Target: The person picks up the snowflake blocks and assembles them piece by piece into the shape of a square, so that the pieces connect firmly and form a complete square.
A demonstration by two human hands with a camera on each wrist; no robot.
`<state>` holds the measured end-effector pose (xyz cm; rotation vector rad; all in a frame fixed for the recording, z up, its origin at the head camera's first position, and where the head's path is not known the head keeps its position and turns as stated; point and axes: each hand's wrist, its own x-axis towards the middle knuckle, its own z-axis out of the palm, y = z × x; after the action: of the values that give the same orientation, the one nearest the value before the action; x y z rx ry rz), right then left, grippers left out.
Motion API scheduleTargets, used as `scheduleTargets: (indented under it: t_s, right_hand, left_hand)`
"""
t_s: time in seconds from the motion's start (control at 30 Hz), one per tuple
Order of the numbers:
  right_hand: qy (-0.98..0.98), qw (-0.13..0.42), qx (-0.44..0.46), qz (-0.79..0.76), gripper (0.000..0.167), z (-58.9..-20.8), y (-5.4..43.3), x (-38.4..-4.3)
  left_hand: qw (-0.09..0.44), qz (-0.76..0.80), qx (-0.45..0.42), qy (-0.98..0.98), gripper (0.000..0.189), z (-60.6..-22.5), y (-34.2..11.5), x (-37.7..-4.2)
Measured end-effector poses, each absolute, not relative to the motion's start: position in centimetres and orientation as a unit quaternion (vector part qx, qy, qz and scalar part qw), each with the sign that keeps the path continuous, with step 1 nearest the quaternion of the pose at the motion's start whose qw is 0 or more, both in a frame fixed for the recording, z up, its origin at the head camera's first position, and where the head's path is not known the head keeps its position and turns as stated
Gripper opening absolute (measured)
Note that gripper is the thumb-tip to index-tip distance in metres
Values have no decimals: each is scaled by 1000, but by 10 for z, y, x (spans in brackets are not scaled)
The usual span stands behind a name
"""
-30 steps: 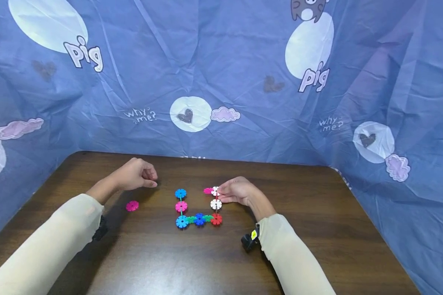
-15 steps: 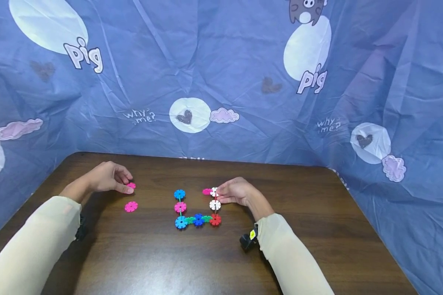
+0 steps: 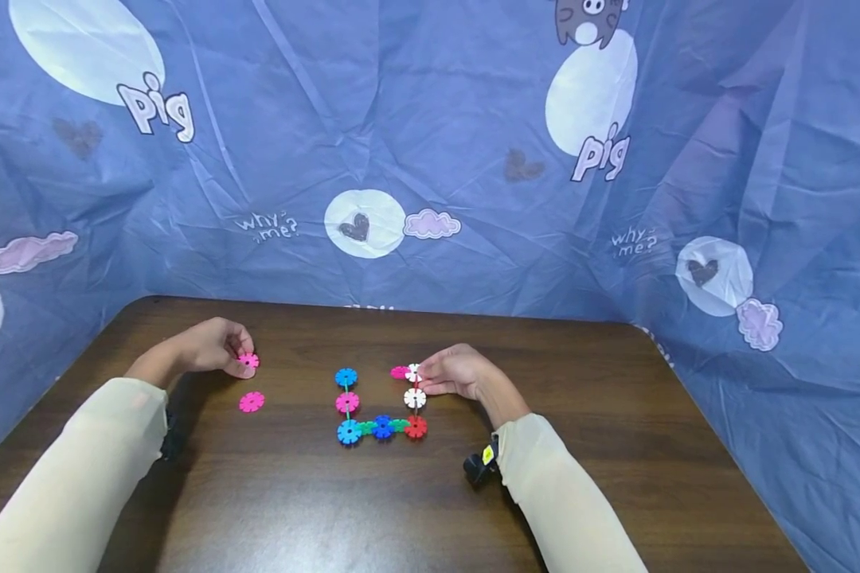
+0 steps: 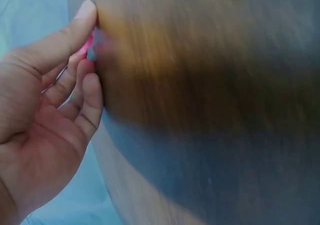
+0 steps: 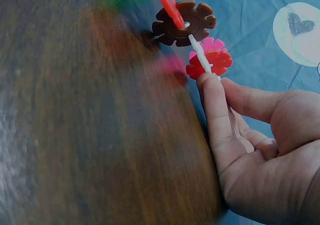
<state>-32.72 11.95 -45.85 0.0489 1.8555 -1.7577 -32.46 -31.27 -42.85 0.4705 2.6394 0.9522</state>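
Note:
Left of the middle, my left hand (image 3: 211, 344) pinches a pink notched snowflake disc (image 3: 248, 361) between thumb and fingers. Only a sliver of that disc shows in the left wrist view, between the fingertips of my left hand (image 4: 55, 85). A second pink disc (image 3: 252, 402) lies flat on the table just nearer to me. My right hand (image 3: 461, 371) grips a white disc (image 3: 412, 372) at the far right corner of a U-shaped chain of linked discs. Close by in the right wrist view are a brown disc (image 5: 172, 27) and a red disc (image 5: 220, 64), joined to the white one.
The chain's left side ends in a blue disc (image 3: 346, 377); a dark blue disc (image 3: 383, 427) sits mid-front, and a red disc (image 3: 416, 427) marks its front right corner. All stand on the brown wooden table (image 3: 315, 509). A blue printed curtain (image 3: 473, 270) rises behind it.
My left hand has moved left, away from the chain, and now holds a pink disc. The right hand stays on the white disc; the whole view has shifted slightly.

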Motion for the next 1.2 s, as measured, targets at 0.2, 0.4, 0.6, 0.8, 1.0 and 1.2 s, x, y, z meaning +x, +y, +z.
scheduleTargets:
  t_s: [0.2, 0.4, 0.6, 0.8, 1.0, 1.2]
  right_hand:
    - [697, 286, 13, -658, 15, -456, 120, -327]
    - [700, 284, 17, -656, 17, -456, 118, -326]
    - [702, 285, 16, -653, 18, -455, 116, -326]
    - [704, 281, 15, -652, 18, -455, 117, -326]
    - [705, 282, 17, -651, 18, -455, 117, -326]
    - [706, 281, 17, -649, 19, -456, 117, -327]
  left_hand:
    - [110, 371, 182, 904, 24, -419, -293, -326]
    - [82, 403, 206, 888, 22, -405, -249, -327]
    - [119, 474, 175, 855, 25, -402, -197, -327]
    - [173, 528, 141, 819, 24, -412, -158, -331]
    - [190, 489, 141, 839, 18, -420, -133, -335]
    - [227, 478, 133, 838, 14, -423, -122, -337]
